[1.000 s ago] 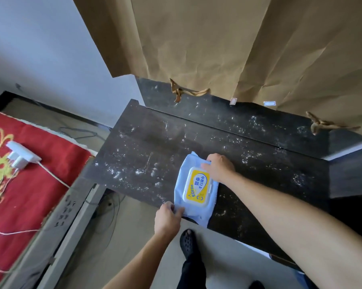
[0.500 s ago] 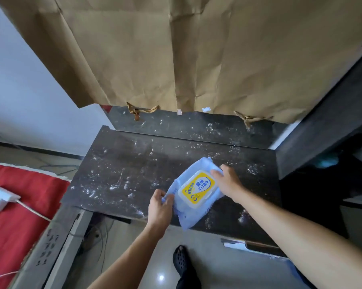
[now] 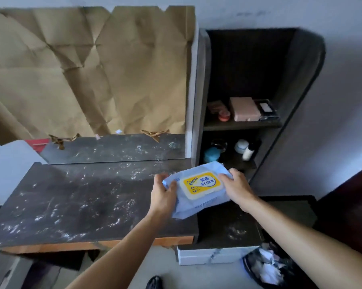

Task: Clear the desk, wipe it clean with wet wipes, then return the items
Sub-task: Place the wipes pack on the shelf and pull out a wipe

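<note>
**Task item.** The pale blue soft plastic pack of wet wipes with a yellow rectangular lid is being held in the air over the right end of the table. It is clear of the surface and tilted, with its lid facing up. The lid is lying flat on the pack.

**Hands.** The left hand is grasping the pack's left end. The right hand is grasping the right end, with its fingers curling over the pack's edge.

**Surface.** The dark flat-topped table is showing white specks and smears over most of its top.

**Surroundings.**
- Behind the table, a creased sheet of brown paper is covering the upper part of a wall mirror. The mirror's uncovered lower strip is reflecting the speckled top.
- To the right, a dark open shelf unit is standing against the wall.
- Its upper shelf is carrying a pink rectangular box and a small red round tin.
- Its lower shelf is holding a blue jar and a white bottle.
- On the floor at lower right, a black bag of crumpled white waste is sitting beside the unit's base.
</note>
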The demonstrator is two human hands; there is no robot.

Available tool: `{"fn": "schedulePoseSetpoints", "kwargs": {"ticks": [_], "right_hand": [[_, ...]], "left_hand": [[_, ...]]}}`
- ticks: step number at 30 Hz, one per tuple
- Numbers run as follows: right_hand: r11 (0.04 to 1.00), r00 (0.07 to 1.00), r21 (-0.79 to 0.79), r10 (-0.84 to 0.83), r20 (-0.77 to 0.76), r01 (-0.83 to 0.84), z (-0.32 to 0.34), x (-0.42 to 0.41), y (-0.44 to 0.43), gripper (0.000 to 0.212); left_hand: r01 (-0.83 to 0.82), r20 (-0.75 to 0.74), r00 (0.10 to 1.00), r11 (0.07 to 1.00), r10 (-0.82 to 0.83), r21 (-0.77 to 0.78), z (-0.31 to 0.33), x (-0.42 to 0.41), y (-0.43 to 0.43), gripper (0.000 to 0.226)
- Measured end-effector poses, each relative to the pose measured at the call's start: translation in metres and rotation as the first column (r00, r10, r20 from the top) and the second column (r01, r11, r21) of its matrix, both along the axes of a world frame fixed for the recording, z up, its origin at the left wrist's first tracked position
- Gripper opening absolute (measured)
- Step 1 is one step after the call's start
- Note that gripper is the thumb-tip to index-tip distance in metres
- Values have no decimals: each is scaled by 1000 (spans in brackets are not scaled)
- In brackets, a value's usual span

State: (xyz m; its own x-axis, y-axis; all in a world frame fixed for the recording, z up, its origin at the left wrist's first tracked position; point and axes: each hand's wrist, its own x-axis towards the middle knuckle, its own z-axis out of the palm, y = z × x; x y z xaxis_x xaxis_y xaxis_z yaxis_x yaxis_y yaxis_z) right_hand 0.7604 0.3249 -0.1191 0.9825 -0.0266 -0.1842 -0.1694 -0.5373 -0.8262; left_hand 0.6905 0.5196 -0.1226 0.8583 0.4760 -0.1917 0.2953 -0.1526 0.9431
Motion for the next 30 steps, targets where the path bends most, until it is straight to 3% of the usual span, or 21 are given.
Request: {"fn": "schedulePoseSetpoints", "kwargs": {"ticks": [6,8,11,15,18,23,26,30], "right_hand": [[985,970,90,-163,182,149,61,35,-65,26],[973,944,129,-218,246,191,80,54,-79,27],[950,905,184,-298,304,251,108,85,-92,22],[924,849,203,-378,370,324,134,128,-96,21],[911,841,209,-409,354,355,141,154,-87,20],[896,858,212,-436,271,389,128,186,-73,24],[910,889,194,-404,215,367,123,191,-72,23],[960,923,-33,-256,288,277,118,186,-82,23]], "left_hand": [[167,135,977,986,-165,-4,65,45,-64,55],[195,219,955,980,-199,37,85,61,-80,59],[212,329,906,958,-267,194,110,90,-96,58],[227,360,820,831,-444,507,133,131,-107,52],[204,310,792,706,-526,678,139,165,-111,49],[199,190,816,573,-546,795,135,204,-106,48],[257,112,829,551,-548,794,129,219,-102,48],[327,42,825,538,-563,777,120,228,-99,51]]}}
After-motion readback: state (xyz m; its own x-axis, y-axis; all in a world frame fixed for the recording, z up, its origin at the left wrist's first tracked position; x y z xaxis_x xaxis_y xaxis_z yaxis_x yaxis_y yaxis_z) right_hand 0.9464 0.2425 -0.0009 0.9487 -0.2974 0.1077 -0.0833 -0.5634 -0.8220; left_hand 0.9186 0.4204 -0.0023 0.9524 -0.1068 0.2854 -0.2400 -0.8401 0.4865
